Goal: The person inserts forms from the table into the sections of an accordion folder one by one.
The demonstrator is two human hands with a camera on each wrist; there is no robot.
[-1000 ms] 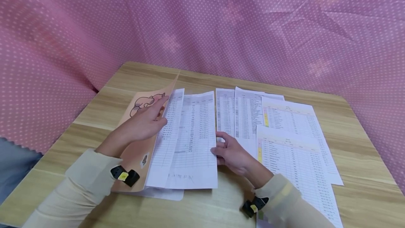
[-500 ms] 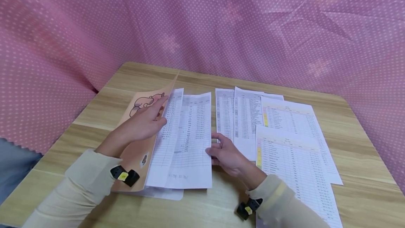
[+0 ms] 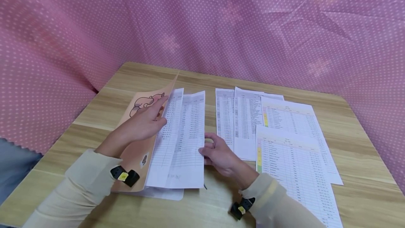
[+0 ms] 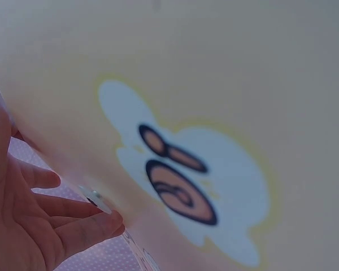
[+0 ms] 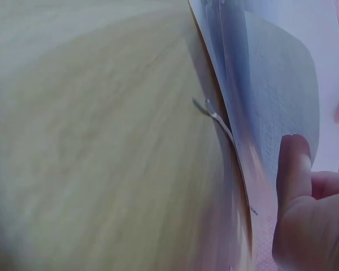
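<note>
A peach folder [image 3: 139, 154] with a cartoon print lies at the table's left, its cover [image 4: 214, 84] raised. My left hand [image 3: 142, 124] rests on the cover's outer face, fingers [image 4: 39, 178] straight and reaching its edge. Several printed sheets lie inside the folder. My right hand [image 3: 218, 152] pinches the right edge of the top sheet [image 3: 190, 140], which carries a printed table. In the right wrist view my thumb [image 5: 294, 164] presses on that sheet [image 5: 282, 96], just above the wood.
Several more printed sheets [image 3: 284, 133], some with yellow and green marks, are spread overlapping across the right half of the wooden table [image 3: 348, 122]. A pink dotted cloth [image 3: 221, 27] hangs around the back and sides. Bare wood [image 5: 101, 141] shows near the front edge.
My right hand has slid left with the top sheet, so the sheet lies further under the folder cover and shows narrower. The left hand and the cover have stayed put.
</note>
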